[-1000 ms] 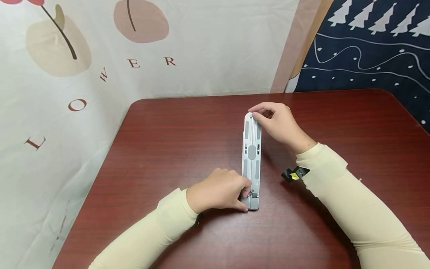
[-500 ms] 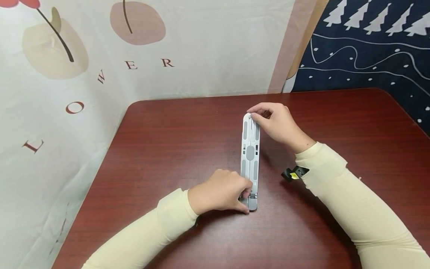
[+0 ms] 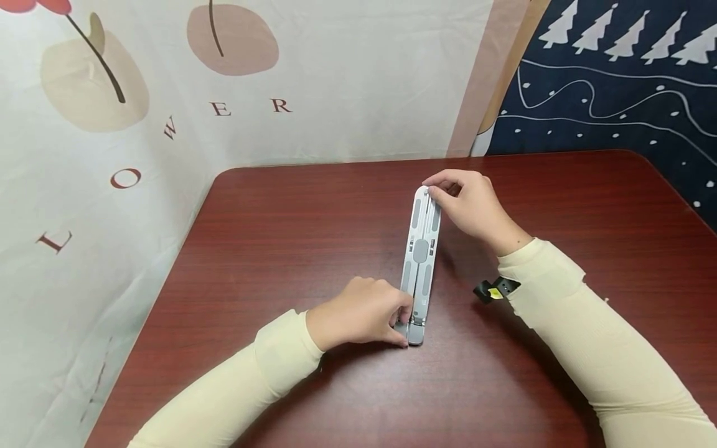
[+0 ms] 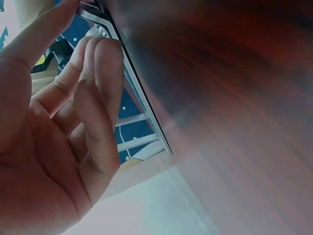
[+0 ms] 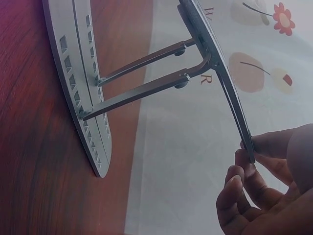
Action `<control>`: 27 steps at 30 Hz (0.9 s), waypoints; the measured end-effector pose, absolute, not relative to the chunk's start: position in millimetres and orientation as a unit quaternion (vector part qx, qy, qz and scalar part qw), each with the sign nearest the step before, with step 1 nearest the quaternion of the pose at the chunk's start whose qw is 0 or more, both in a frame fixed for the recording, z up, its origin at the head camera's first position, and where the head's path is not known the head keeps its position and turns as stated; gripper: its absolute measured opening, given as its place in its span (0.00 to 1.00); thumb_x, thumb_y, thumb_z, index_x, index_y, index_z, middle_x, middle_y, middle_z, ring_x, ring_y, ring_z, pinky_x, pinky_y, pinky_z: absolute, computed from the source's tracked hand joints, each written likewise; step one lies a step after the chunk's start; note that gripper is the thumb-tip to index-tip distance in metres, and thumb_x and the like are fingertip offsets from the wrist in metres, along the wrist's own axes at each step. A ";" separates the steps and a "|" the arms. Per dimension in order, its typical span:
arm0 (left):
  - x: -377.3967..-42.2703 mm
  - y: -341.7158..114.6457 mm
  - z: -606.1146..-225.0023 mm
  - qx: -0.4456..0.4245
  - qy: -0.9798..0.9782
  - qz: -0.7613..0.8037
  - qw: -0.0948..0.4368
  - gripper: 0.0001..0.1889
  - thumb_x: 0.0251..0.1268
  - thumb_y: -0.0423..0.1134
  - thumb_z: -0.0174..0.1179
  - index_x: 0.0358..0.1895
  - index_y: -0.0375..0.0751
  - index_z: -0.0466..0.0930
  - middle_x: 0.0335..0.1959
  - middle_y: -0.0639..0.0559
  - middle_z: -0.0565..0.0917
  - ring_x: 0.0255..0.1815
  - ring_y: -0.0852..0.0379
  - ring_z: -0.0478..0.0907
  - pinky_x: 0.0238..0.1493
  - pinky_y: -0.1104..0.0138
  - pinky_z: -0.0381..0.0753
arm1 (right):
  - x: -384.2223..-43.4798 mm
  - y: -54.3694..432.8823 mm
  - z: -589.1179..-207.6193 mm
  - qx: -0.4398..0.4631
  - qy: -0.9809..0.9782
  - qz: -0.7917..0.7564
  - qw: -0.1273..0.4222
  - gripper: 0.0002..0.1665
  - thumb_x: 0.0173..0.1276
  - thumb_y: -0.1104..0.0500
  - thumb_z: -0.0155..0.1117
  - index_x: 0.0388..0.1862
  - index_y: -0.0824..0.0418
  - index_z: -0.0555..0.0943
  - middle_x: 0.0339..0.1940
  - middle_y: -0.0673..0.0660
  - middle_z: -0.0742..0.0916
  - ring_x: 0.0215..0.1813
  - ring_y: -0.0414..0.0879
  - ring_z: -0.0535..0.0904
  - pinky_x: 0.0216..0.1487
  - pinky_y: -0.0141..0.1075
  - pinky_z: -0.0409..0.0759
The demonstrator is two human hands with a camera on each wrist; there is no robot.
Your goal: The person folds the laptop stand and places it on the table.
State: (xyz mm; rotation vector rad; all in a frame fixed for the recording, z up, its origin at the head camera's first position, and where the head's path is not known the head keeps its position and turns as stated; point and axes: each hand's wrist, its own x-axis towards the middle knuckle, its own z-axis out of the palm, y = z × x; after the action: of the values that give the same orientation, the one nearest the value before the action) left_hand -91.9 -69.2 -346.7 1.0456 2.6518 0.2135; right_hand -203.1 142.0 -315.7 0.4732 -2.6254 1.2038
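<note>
A silver folding laptop stand [image 3: 420, 251] with grey pads stands on the table, its two narrow halves close together and a thin gap between them toward the near end. My right hand [image 3: 470, 205] pinches the far, raised tip between thumb and fingers. At the near end, my left hand [image 3: 366, 313] grips the left half by its foot, fingers curled over it. In the right wrist view, the support arms [image 5: 142, 93] are raised between the slotted base [image 5: 83, 88] and the upper plate. The left wrist view shows my left fingers [image 4: 105, 73] against the stand's edge.
The reddish-brown wooden table [image 3: 291, 236] has rounded far corners. Behind it hang a pale printed cloth [image 3: 358, 81] and a dark blue cloth with white trees [image 3: 610, 106]. A small black device [image 3: 496, 290] sits at the right cuff.
The stand's far tip has shifted right with my right hand, and its near end slightly left with my left hand, so it leans in view. The gap between its halves has widened near my left hand.
</note>
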 end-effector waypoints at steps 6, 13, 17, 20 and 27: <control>-97.0 -75.1 -346.3 0.355 0.918 0.094 0.149 0.17 0.44 0.59 0.77 0.29 0.60 0.78 0.20 0.72 0.77 0.22 0.71 0.73 0.25 0.68 0.70 | -201.6 147.5 -314.6 0.149 -0.896 0.403 0.112 0.11 0.70 0.62 0.62 0.47 0.58 0.88 0.32 0.60 0.88 0.32 0.47 0.76 0.28 0.30 0.68; -102.3 -82.5 -345.7 0.347 0.920 0.104 0.148 0.17 0.44 0.58 0.77 0.29 0.61 0.78 0.24 0.70 0.80 0.25 0.70 0.74 0.27 0.66 0.71 | -200.8 154.4 -314.6 0.138 -0.902 0.394 0.111 0.12 0.71 0.60 0.62 0.49 0.58 0.87 0.35 0.60 0.89 0.34 0.48 0.76 0.31 0.30 0.70; -105.9 -86.1 -346.8 0.344 0.920 0.111 0.150 0.17 0.44 0.57 0.78 0.30 0.61 0.78 0.25 0.69 0.80 0.27 0.70 0.75 0.31 0.65 0.73 | -199.7 157.9 -314.3 0.134 -0.903 0.392 0.114 0.12 0.71 0.60 0.62 0.49 0.58 0.87 0.35 0.60 0.89 0.35 0.48 0.77 0.31 0.30 0.69; -109.0 -89.2 -347.6 0.339 0.921 0.116 0.153 0.16 0.44 0.56 0.78 0.30 0.60 0.79 0.26 0.69 0.81 0.29 0.70 0.75 0.33 0.64 0.74 | -198.5 160.1 -313.2 0.129 -0.906 0.388 0.111 0.12 0.71 0.60 0.61 0.50 0.58 0.87 0.35 0.60 0.89 0.35 0.48 0.77 0.31 0.30 0.70; -117.2 -95.1 -347.6 0.320 0.923 0.136 0.167 0.15 0.44 0.53 0.78 0.31 0.60 0.80 0.28 0.69 0.83 0.32 0.69 0.77 0.38 0.60 0.75 | -195.8 166.4 -311.1 0.119 -0.912 0.378 0.107 0.13 0.72 0.60 0.61 0.52 0.58 0.86 0.37 0.61 0.88 0.37 0.49 0.77 0.32 0.32 0.71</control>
State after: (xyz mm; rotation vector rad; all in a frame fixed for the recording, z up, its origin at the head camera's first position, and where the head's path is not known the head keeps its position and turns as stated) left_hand -117.2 -95.1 -347.6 0.9105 2.6264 0.3862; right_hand -195.8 166.4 -311.1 0.3500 -2.6837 1.1130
